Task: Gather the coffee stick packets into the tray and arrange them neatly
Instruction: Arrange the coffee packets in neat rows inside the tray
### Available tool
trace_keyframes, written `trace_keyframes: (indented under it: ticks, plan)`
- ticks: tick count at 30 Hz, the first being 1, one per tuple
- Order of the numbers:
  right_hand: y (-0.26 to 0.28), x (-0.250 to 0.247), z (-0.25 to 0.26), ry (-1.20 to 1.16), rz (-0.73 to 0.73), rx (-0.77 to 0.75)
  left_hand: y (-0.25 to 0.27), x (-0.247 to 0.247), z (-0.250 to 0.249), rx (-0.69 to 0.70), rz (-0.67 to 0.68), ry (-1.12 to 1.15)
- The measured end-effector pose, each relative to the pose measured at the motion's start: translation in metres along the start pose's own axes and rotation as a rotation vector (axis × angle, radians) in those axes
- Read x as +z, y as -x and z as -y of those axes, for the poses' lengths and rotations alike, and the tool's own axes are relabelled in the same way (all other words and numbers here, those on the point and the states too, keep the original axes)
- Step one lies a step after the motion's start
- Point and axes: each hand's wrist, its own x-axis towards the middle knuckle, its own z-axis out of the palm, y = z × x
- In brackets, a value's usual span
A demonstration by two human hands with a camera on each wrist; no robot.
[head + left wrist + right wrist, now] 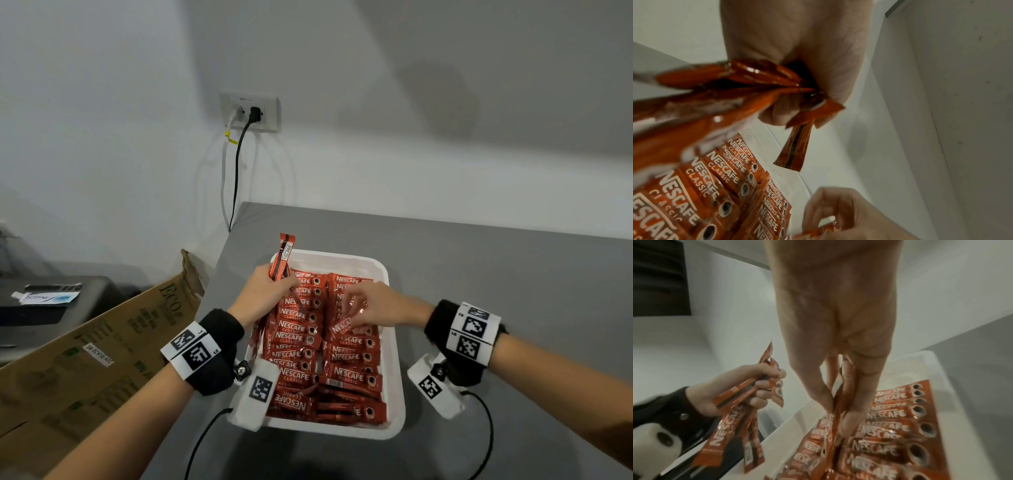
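A white tray (392, 359) on the grey table holds two columns of red coffee stick packets (298, 337). My left hand (263, 296) hovers over the tray's far left corner and grips a bundle of packets (731, 91), one end sticking up above the fist (285, 253). My right hand (371, 305) is over the right column and pinches a single packet (344, 325) by its end. In the right wrist view that packet (833, 420) hangs between thumb and fingers just above the rows. The packets at the tray's near end (342, 402) lie less evenly.
A cardboard box (102, 353) leans against the table's left edge. A wall socket (250, 113) with two cables sits behind the table's far left corner. A dark unit (51, 301) stands at far left. Bare grey tabletop (496, 274) lies to the tray's right.
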Motion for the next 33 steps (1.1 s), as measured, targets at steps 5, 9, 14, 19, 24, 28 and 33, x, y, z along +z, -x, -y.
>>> trace_keyframes:
  ticks: [5,9,14,19,24,28,33]
  plan:
    - [0.007,0.018,-0.010,0.138,0.022,0.059,-0.002,0.004,-0.001,-0.005,0.007,-0.009]
    - [0.006,0.029,-0.014,0.103,0.053,0.084,-0.002,0.003,-0.001,-0.022,0.013,-0.014]
    - [0.006,0.036,-0.013,0.237,0.018,0.047,-0.002,0.002,0.000,-0.019,0.005,-0.019]
    - [0.008,0.032,-0.014,0.268,-0.018,0.012,-0.002,0.001,0.001,-0.013,0.017,-0.007]
    - [0.004,0.020,-0.010,0.147,-0.090,0.002,0.000,0.002,0.001,-0.017,0.028,-0.019]
    - [0.003,0.031,-0.009,0.112,0.052,-0.033,-0.002,0.003,0.001,-0.027,0.027,-0.025]
    - [0.003,0.041,-0.011,0.196,0.097,0.005,-0.001,0.002,0.000,-0.031,0.020,-0.020]
